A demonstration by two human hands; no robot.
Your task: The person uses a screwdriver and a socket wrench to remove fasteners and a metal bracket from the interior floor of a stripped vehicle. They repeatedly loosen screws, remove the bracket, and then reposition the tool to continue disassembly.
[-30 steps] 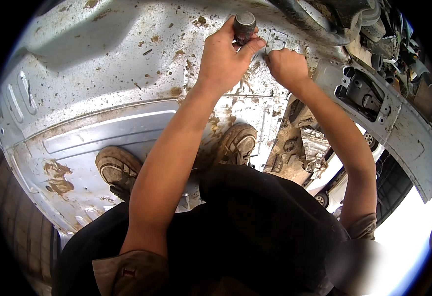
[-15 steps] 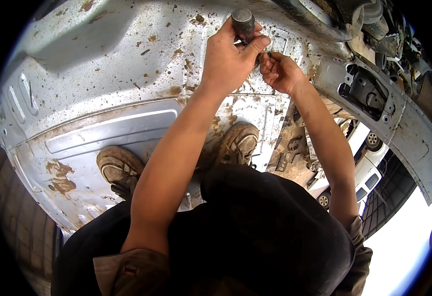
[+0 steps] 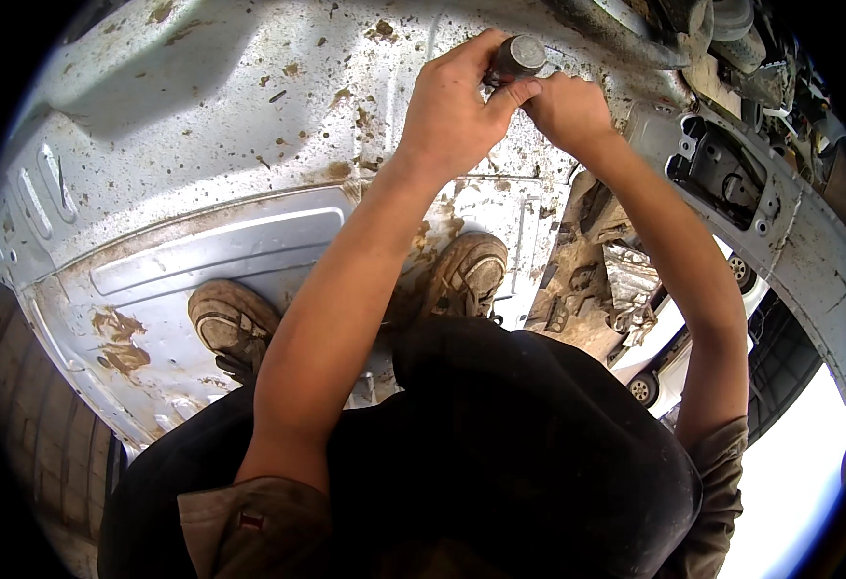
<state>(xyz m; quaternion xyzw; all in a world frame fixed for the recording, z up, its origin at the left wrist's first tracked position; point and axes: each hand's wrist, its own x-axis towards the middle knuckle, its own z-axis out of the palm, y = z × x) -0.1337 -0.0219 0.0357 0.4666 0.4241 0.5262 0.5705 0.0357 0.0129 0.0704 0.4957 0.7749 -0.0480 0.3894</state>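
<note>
A short dark cylindrical tool (image 3: pixel 521 56) with a round grey metal end sits in the grip of my left hand (image 3: pixel 454 108). The fingers wrap around its far side and the thumb lies across its near side. Close against the left thumb, my right hand (image 3: pixel 573 114) is closed with its back toward me. What those fingers hold is hidden behind the knuckles. Both hands are over a dirty white sheet-metal vehicle panel (image 3: pixel 220 135), spotted with brown grime. The tool's lower end is out of sight behind the hands.
My two muddy shoes (image 3: pixel 235 323) stand on the panel. To the right are a metal frame rail (image 3: pixel 780 227) with a cut-out and a heap of car parts (image 3: pixel 746 48). Below on the ground lie debris (image 3: pixel 577 289) and white vehicles (image 3: pixel 669 362).
The tool has tipped and shifted right and nearer in my left hand. My right hand has turned over from palm showing to back showing and moved up beside the tool.
</note>
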